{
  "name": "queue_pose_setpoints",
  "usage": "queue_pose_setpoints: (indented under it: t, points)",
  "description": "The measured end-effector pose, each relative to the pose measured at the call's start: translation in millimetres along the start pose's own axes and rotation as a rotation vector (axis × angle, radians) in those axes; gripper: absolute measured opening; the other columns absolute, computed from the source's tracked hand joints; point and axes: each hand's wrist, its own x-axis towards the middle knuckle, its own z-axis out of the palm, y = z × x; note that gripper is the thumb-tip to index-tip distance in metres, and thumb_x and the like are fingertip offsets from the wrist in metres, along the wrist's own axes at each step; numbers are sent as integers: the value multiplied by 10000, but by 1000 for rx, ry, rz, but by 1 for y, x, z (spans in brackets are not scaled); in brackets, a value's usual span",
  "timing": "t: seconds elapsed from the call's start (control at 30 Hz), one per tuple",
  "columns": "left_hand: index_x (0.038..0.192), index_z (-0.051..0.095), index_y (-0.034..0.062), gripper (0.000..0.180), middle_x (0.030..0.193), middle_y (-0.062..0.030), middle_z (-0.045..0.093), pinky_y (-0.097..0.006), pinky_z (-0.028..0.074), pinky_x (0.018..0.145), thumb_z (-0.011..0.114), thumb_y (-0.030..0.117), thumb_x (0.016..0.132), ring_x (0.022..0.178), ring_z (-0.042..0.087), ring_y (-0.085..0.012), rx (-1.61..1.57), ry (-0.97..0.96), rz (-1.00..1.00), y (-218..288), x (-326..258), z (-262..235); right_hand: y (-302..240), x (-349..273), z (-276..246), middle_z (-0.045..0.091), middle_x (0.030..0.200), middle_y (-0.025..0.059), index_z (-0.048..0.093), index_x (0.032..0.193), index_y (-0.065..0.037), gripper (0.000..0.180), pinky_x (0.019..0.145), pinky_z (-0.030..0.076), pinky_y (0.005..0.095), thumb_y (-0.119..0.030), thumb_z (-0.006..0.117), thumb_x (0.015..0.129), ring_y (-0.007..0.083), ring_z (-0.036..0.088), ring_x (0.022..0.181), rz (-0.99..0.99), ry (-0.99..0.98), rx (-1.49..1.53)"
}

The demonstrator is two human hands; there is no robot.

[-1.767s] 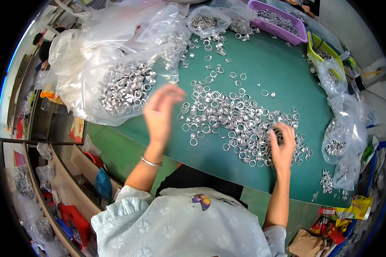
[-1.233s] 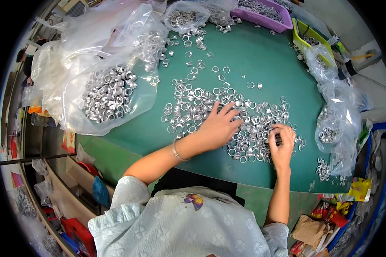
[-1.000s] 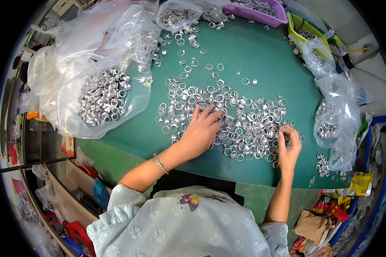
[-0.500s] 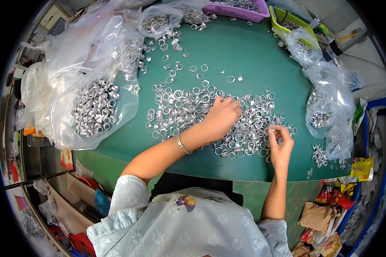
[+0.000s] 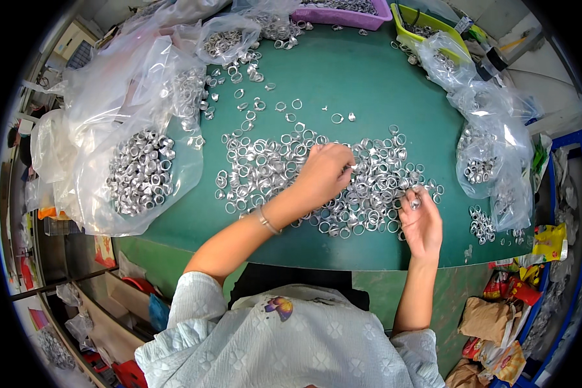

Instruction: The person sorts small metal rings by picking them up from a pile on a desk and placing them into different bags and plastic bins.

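Many loose silver-coloured metal rings (image 5: 265, 169) lie spread in a broad heap on the green tabletop (image 5: 343, 71). Over the middle of this heap is my left hand (image 5: 328, 169), its wrist wearing a silver bangle. Its fingers are pinched together at the heap; what they grip is mostly hidden. My right hand (image 5: 423, 223) is at the heap's right edge, palm turned up. Between its thumb and fingers it holds a single ring (image 5: 415, 204).
A clear plastic bag (image 5: 186, 184) with many rings lies at left. More bagged rings (image 5: 480, 169) lie at right, near a small ring pile (image 5: 481, 224). A purple basket (image 5: 368, 21) and a yellow-green basket (image 5: 404, 29) stand at the back.
My right hand has turned its palm upward, bringing the ring in its fingers into view. My left hand has shifted slightly left and stays closed over the heap.
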Motion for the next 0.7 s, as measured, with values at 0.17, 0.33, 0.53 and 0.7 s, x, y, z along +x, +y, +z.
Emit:
queue_pose_setpoints:
  t: [0.17, 0.33, 0.53, 0.7]
  points:
    - [950, 615, -20, 161, 928, -60, 632, -226, 475, 764, 648, 90, 836, 841, 602, -104, -1018, -171, -716, 30, -24, -23, 11, -11, 13, 491, 823, -28, 560, 1101, -8, 267, 573, 355, 181, -37, 605, 840, 47, 438, 655, -123, -56, -578]
    - [955, 609, -17, 167, 868, -47, 623, -233, 484, 743, 635, 115, 855, 795, 596, -106, -1333, -203, -771, 44, -51, -15, 29, -22, 44, 438, 869, -23, 561, 1134, -52, 458, 596, 358, 185, 34, 710, 709, 47, 404, 701, -155, -243, -797]
    - [953, 589, -12, 166, 919, -76, 629, -255, 491, 779, 618, 130, 872, 855, 614, -138, -1280, -205, -761, 57, -53, -9, 30, -26, 41, 455, 765, -12, 616, 1046, -29, 316, 541, 341, 203, -30, 705, 743, 60, 408, 658, -293, -206, -1003]
    - [981, 564, -8, 144, 991, -122, 636, -286, 500, 814, 585, 94, 882, 918, 624, -174, -1143, -164, -704, 55, -62, -13, 10, -30, 2, 510, 777, -35, 630, 1020, -22, 250, 592, 372, 200, -118, 691, 798, 47, 440, 678, -8, -132, -960]
